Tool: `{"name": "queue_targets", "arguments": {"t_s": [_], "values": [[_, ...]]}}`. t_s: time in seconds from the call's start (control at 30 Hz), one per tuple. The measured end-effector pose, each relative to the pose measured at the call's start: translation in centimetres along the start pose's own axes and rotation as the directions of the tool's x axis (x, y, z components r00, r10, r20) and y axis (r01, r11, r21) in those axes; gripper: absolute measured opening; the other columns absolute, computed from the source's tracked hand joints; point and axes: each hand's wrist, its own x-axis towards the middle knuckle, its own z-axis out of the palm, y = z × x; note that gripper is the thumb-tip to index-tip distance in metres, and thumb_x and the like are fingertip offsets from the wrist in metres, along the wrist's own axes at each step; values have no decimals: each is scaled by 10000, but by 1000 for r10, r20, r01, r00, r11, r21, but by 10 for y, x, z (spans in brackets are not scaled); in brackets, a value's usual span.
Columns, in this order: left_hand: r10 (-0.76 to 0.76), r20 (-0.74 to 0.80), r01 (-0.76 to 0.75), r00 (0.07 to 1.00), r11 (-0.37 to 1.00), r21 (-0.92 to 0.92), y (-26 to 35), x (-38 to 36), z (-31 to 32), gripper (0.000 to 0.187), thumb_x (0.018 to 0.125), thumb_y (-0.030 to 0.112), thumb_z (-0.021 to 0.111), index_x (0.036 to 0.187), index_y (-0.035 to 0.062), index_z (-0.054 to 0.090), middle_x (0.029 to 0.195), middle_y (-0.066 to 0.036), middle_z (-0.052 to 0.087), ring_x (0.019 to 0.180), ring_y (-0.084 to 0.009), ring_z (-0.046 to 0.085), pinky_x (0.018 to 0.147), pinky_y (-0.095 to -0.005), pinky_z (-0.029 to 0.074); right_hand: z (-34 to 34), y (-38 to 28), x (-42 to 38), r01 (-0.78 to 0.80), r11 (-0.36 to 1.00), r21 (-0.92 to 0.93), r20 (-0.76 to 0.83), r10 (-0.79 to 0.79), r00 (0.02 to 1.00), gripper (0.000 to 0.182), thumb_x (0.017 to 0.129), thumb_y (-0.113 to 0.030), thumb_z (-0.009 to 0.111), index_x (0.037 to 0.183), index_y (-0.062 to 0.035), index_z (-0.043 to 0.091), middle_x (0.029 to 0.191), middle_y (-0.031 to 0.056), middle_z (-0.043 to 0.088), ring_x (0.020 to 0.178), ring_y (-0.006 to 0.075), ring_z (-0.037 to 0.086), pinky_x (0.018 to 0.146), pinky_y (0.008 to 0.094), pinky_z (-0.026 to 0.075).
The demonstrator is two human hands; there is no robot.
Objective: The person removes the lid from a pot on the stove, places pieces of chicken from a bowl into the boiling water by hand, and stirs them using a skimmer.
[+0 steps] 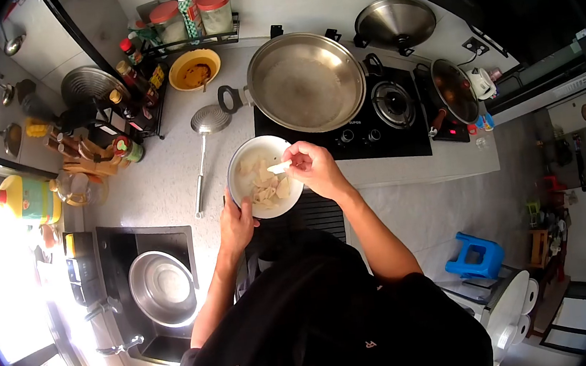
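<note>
A white bowl point(238, 189) with pale slices point(265, 188) in it is held near the counter's front edge. My left hand point(238, 219) grips its lower left rim, thumb on the rim and fingers underneath. Over the bowl's right side, my right hand point(311, 170) pinches a pale slice point(279, 168) between thumb and fingers. Just behind and to the right, a large steel wok point(307, 81) stands on the black stove, with cloudy liquid at its bottom. A slotted skimmer point(210, 119) lies on the counter left of the bowl.
A yellow bowl point(195, 70) of brown sauce stands at the back, near bottles and a jar rack point(221, 39). The sink point(183, 241) at lower left holds a steel basin point(163, 289). A lidded pan point(455, 91) stands at the right; a blue stool point(475, 255) is on the floor.
</note>
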Motion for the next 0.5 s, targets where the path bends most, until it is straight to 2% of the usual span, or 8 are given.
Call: {"name": "queue_targets", "arguments": {"t_s": [0.07, 0.17, 0.23, 0.27, 0.3, 0.37, 0.43, 0.5], "values": [[0, -3, 0, 1000, 1000, -9, -1, 2, -1, 486, 1049, 172, 502, 1482, -10, 377, 923, -192, 713, 552, -223, 674, 548, -347, 555, 1, 4, 1, 44, 999, -6, -24, -44, 999, 164, 900, 47, 715, 1034, -13, 640, 965, -3, 657, 874, 57, 631, 771, 219, 538], [-11, -8, 11, 1000, 1000, -19, 4, 6, -1, 506, 1052, 173, 502, 1500, -14, 358, 925, -188, 712, 554, -207, 665, 548, -336, 552, -12, 7, 14, 36, 993, 113, -43, -32, 999, 168, 901, 53, 710, 1040, -8, 637, 965, -5, 660, 880, 56, 630, 784, 220, 538], [-16, -12, 16, 1000, 1000, -27, 1, 9, -3, 523, 1054, 171, 501, 1516, -13, 342, 921, -183, 709, 553, -193, 655, 548, -329, 549, -37, -6, 31, -13, 998, 59, -85, 18, 996, 191, 902, 24, 724, 1070, -31, 651, 966, -16, 665, 871, 59, 629, 784, 218, 531], [-21, -11, 21, 1000, 999, -32, 0, 11, -3, 526, 1054, 166, 499, 1522, -12, 336, 915, -179, 707, 553, -189, 651, 546, -326, 548, -54, 1, 46, 53, 998, 19, -157, -49, 986, 164, 896, -8, 715, 1045, -44, 658, 935, -14, 684, 810, 55, 627, 743, 226, 517], [-29, -12, 29, 1000, 999, -38, -1, 12, -4, 530, 1055, 161, 497, 1528, -10, 329, 908, -175, 704, 552, -184, 647, 544, -324, 546, -74, -2, 62, 11, 994, -108, -203, -33, 979, 177, 878, -11, 709, 1043, -58, 667, 925, -13, 686, 794, 65, 620, 737, 239, 517], [-33, -18, 32, 999, 999, -44, -4, 14, -5, 531, 1056, 152, 492, 1533, -9, 323, 897, -169, 700, 552, -177, 642, 541, -319, 544, -120, 18, 107, 44, 895, -444, -236, -164, 958, 117, 846, -37, 717, 956, -63, 687, 825, 21, 689, 759, 108, 634, 719, 283, 521], [-19, -34, 17, 999, 999, -47, -6, 18, -4, 525, 1058, 143, 488, 1533, -8, 324, 889, -162, 695, 555, -173, 639, 538, -315, 542, -157, 45, 152, -36, 764, -645, -223, -142, 964, 77, 825, -68, 748, 867, -56, 684, 790, 79, 707, 726, 230, 673, 702, 337, 535], [-47, -54, 45, 997, 998, -39, -1, 21, 0, 493, 1057, 130, 478, 1515, -10, 355, 893, -153, 696, 562, -172, 642, 537, -310, 540, -173, 61, 184, -113, 607, -787, -195, -71, 978, 77, 813, -75, 766, 849, -87, 699, 866, 105, 714, 803, 297, 691, 741, 392, 548]]}}
